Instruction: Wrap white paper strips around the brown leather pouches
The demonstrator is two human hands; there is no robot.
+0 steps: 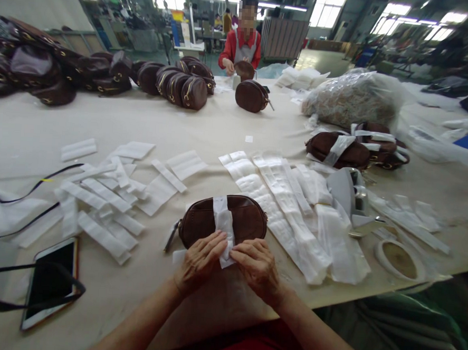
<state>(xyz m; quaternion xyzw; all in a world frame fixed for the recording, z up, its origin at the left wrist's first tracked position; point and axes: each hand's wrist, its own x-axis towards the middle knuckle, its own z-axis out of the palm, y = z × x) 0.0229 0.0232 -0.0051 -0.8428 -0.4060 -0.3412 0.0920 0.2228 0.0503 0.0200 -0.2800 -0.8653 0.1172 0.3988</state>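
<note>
A small brown leather bag [249, 218] lies on the table right in front of me, its zipper pull sticking out at the left end. Across its middle runs a white wrapping strip [222, 216], whose near end hangs over the bag's front edge. My left hand [205, 255] has its fingers closed on the left side of that strip. From the other side, my right hand [258, 263] pinches the strip's lower end with bent fingers. The fingertips of both hands almost meet. What lies under the fingers is partly hidden.
Loose white strips [105, 199] are scattered at left, above a phone [51, 280]. Longer white padding strips [283, 209], a tape dispenser [346, 192] and a tape roll [397, 259] lie at right. Wrapped bags [338, 149] sit beyond. Opposite, a co-worker [244, 43] handles a bag; more bags [179, 87] stand in rows.
</note>
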